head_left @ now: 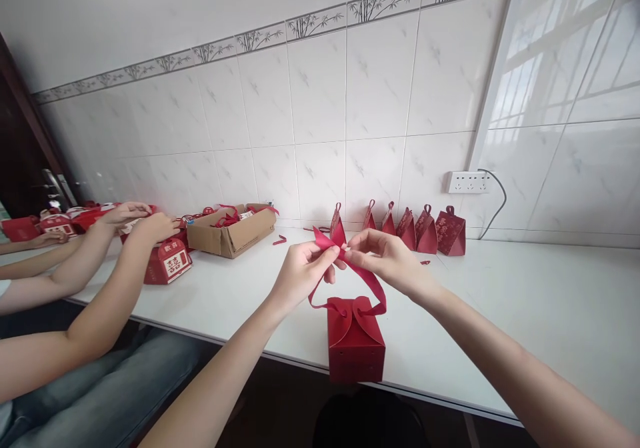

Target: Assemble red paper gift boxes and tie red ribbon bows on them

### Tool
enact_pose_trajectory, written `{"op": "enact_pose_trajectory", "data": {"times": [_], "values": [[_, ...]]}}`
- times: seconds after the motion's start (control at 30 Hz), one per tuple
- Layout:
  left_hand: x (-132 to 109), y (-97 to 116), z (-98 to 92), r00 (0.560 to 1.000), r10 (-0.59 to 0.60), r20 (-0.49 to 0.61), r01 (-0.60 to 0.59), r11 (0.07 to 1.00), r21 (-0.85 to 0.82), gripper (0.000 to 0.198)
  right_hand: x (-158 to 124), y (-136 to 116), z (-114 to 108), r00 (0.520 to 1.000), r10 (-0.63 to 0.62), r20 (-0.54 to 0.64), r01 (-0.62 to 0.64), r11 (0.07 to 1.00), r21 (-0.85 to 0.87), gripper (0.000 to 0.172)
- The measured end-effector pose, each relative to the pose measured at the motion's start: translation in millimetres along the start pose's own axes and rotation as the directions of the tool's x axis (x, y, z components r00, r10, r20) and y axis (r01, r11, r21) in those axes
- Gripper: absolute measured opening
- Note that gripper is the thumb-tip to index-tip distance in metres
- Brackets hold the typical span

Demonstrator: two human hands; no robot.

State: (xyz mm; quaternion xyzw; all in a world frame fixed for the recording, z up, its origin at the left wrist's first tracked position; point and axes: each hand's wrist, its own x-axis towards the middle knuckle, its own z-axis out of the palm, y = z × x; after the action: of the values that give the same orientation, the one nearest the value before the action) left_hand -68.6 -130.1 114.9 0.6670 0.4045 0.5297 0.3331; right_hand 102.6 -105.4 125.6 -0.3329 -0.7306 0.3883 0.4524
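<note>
A small red gift box [356, 348] stands at the table's front edge, its curved top flaps folded together. From its top rises a red ribbon [377, 291] in a loop. Above the box, my left hand [310, 268] pinches the ribbon where its ends cross, thumb on top and ribbon tails sticking up past the fingers. My right hand [383, 258] meets it from the other side, thumb and forefinger closed on the ribbon at the same spot. The exact form of the knot is hidden by the fingers.
Several red triangular boxes [425, 231] line the wall, below a power socket [469, 182]. Left of them sits a cardboard box [235, 235] holding red ribbons. Further left, a co-worker's hands [155, 225] handle red boxes, beside a red box with white panel [169, 261].
</note>
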Motion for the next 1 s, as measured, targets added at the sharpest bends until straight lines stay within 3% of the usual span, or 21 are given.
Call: {"op": "enact_pose_trajectory", "data": {"times": [0.2,0.37,0.43,0.53,0.6,0.67,0.73,0.8,0.9,1.0], "values": [[-0.2,3.0,2.2,0.996,-0.009,0.093,0.005,0.999,0.048,0.034,8.1,-14.5,-4.0,0.996,-0.092,0.009,0.093,0.995,-0.042,0.025],[3.3,-1.0,2.5,0.994,-0.067,0.086,0.078,0.988,-0.134,0.035,2.7,-13.2,-2.4,0.956,-0.239,-0.168,0.223,0.969,-0.109,0.020],[4.2,-2.3,2.3,0.992,-0.096,0.080,0.114,0.960,-0.255,0.035,-3.2,-7.7,-1.2,0.899,-0.399,-0.182,0.351,0.903,-0.246,0.013],[5.1,-2.7,2.5,0.987,-0.126,0.097,0.153,0.919,-0.363,0.036,-12.0,3.0,1.1,0.752,-0.656,-0.068,0.539,0.670,-0.510,0.009],[5.9,-2.8,3.3,0.986,-0.138,0.089,0.162,0.907,-0.389,0.037,-16.2,9.8,2.6,0.670,-0.742,0.021,0.589,0.514,-0.623,0.012],[6.8,-3.3,4.1,0.989,-0.131,0.068,0.147,0.915,-0.375,0.036,-18.5,14.8,3.5,0.638,-0.766,0.077,0.598,0.430,-0.676,0.015],[7.9,-4.1,4.2,0.993,-0.100,0.063,0.115,0.943,-0.313,0.035,-19.0,17.0,3.6,0.635,-0.764,0.114,0.608,0.404,-0.684,0.015],[9.1,-5.1,3.2,0.998,-0.045,0.050,0.054,0.980,-0.190,0.035,-18.1,16.6,2.6,0.658,-0.744,0.117,0.614,0.440,-0.656,0.012],[9.3,-6.5,1.9,0.999,0.035,0.024,-0.036,0.999,0.020,0.035,-14.6,14.3,0.1,0.754,-0.657,0.028,0.563,0.623,-0.543,0.009],[5.3,-6.7,4.3,0.997,0.058,0.051,-0.062,0.995,0.083,0.041,-11.2,15.1,-2.1,0.844,-0.535,-0.032,0.475,0.775,-0.417,0.019]]}}
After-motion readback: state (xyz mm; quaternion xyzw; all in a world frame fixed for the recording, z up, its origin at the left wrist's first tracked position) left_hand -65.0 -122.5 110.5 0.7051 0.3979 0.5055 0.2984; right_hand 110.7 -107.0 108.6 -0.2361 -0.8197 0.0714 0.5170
